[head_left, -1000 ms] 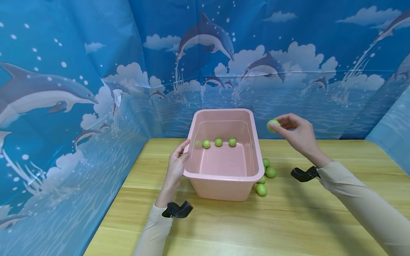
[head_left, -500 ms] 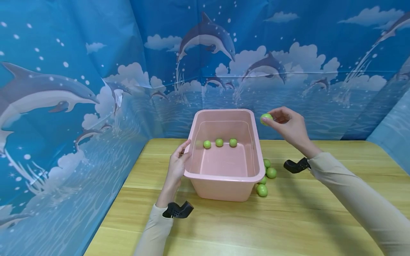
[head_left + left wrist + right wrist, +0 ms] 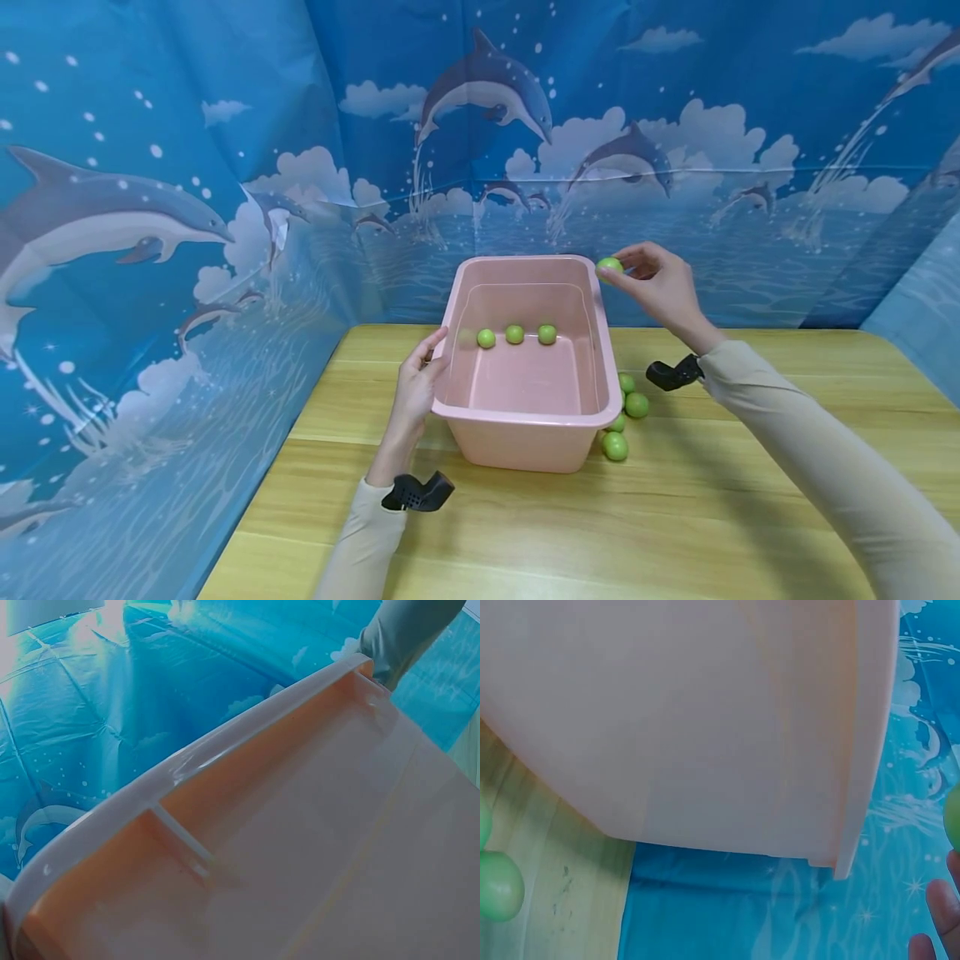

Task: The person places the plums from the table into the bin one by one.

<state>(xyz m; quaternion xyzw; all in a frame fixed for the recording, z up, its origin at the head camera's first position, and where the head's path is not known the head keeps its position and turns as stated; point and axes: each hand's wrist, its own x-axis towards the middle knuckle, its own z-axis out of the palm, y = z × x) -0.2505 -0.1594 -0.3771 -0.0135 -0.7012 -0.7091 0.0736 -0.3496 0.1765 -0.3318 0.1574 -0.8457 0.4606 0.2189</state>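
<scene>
In the head view a pink plastic bin stands on the wooden table. My left hand holds its left rim, thumb and fingers on either side of the edge. Three green balls sit inside, near the bin's far wall. Level with the far right corner of the rim, my right hand pinches another green ball between thumb and fingertips. At the right edge of the right wrist view, part of that ball and some fingers show. The left wrist view holds the bin's outer wall; left fingers are mostly hidden there.
Several loose green balls lie on the table against the bin's right side, some partly hidden by it. A blue dolphin-print sheet hangs behind the table and along its left side.
My right hand has moved left and slightly up with the green ball, from beside the bin to its far right rim. The left hand and the bin have stayed put.
</scene>
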